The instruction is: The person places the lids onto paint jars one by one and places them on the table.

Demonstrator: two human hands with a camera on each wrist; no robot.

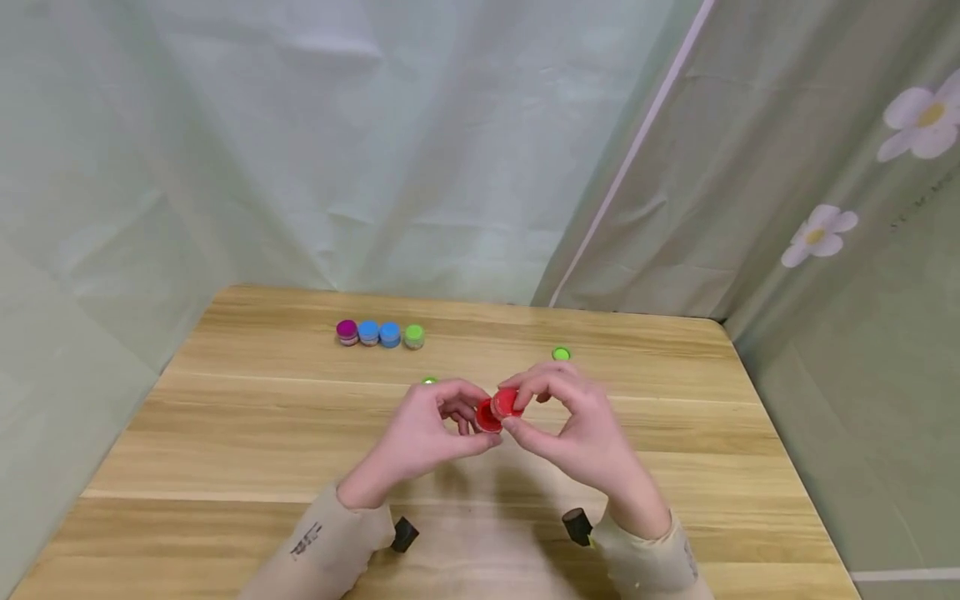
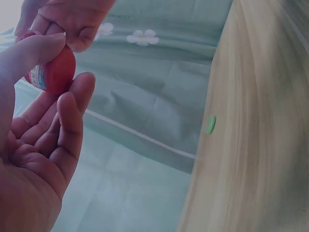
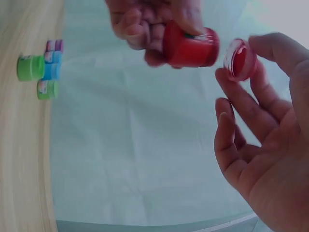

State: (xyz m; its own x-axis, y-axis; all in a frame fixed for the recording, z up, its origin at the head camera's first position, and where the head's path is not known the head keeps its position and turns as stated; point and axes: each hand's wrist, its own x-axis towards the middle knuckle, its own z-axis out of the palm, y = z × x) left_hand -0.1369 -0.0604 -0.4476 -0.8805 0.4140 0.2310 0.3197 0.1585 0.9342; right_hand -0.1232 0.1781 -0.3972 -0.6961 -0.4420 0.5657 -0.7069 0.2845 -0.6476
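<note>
In front of the person, my left hand (image 1: 427, 425) grips a small red tub (image 3: 190, 48) between thumb and fingers. The tub is tilted on its side, and its label shows in the left wrist view. Facing it, my right hand (image 1: 581, 421) pinches a round red lid (image 3: 242, 62) by its edge. In the right wrist view a narrow gap separates lid and tub, with the lid's hollow inside partly showing. Both hands are raised above the wooden table (image 1: 255, 433).
At the table's back left stand a purple-lidded tub (image 1: 347, 332), two blue tubs (image 1: 378, 333) and a green-lidded tub (image 1: 414, 337). Another green tub (image 3: 31, 67) is mostly hidden behind my left hand in the head view. A green lid (image 1: 561, 354) lies farther right. Curtains surround the table.
</note>
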